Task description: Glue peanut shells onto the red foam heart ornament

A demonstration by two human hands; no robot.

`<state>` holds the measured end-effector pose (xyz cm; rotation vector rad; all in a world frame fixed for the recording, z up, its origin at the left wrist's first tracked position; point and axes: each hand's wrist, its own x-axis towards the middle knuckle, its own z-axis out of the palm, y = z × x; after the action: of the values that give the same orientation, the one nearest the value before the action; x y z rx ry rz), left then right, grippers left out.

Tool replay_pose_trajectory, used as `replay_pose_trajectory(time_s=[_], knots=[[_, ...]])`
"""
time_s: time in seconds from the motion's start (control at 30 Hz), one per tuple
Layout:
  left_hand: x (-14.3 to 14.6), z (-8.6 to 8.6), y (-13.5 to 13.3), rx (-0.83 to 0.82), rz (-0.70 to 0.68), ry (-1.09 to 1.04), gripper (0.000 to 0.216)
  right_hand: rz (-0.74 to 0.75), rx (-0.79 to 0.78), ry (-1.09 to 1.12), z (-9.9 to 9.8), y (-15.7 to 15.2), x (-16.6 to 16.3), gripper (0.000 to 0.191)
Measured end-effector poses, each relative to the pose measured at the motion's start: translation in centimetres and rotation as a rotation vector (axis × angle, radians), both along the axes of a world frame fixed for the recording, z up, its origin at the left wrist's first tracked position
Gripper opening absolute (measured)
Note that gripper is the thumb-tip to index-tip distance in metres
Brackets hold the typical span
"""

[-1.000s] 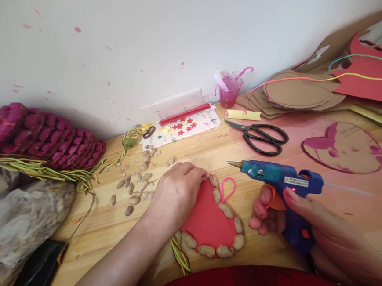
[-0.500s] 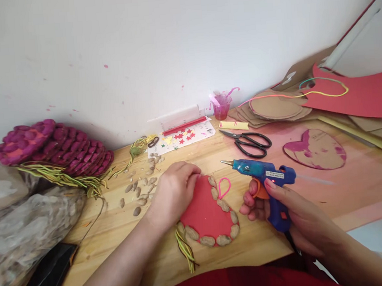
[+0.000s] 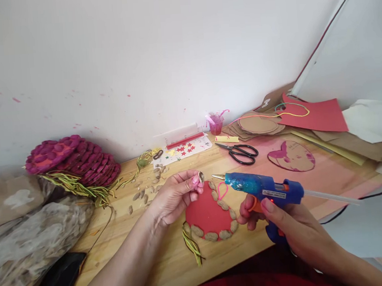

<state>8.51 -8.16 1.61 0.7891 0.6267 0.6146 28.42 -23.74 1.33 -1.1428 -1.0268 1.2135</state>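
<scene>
So the left hand (image 3: 172, 199) has its fingertips pinched on a peanut shell (image 3: 201, 176), just off the tip of a blue glue gun (image 3: 254, 185) that the right hand's (image 3: 293, 223) fingers are wrapped around. The shell-edged red heart (image 3: 205, 217) lies below, on the wooden table (image 3: 165, 277).

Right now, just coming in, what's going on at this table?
A person is working with both hands. The right hand holds a blue glue gun, its nozzle pointing toward a small peanut-like piece pinched in the left hand; the two are apart. Below lies a red card, edged in part with peanuts. Black-handled scissors lie farther back on the table.
</scene>
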Motion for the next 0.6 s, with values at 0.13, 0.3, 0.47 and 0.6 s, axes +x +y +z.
replay_pose_trajectory(time_s=[0.13, 0.3, 0.47, 0.6], knots=[[-0.1, 0.5, -0.5, 0.014, -0.047, -0.015, 0.03, -0.038, 0.079, -0.229, 1.5, -0.8, -0.8, 0.027], [-0.3, 1.0, -0.9, 0.04, -0.07, -0.01, 0.032, -0.06, 0.102, -0.386, 1.6, -1.4, -1.2, 0.027], [-0.3, 0.9, -1.0, 0.048, -0.075, 0.006, 0.033, -0.053, 0.141, -0.473, 1.7, -2.2, -1.0, 0.02], [-0.3, 0.9, -1.2, 0.064, -0.082, -0.004, 0.032, -0.033, 0.144, -0.561, 1.9, -2.6, -0.9, 0.021]])
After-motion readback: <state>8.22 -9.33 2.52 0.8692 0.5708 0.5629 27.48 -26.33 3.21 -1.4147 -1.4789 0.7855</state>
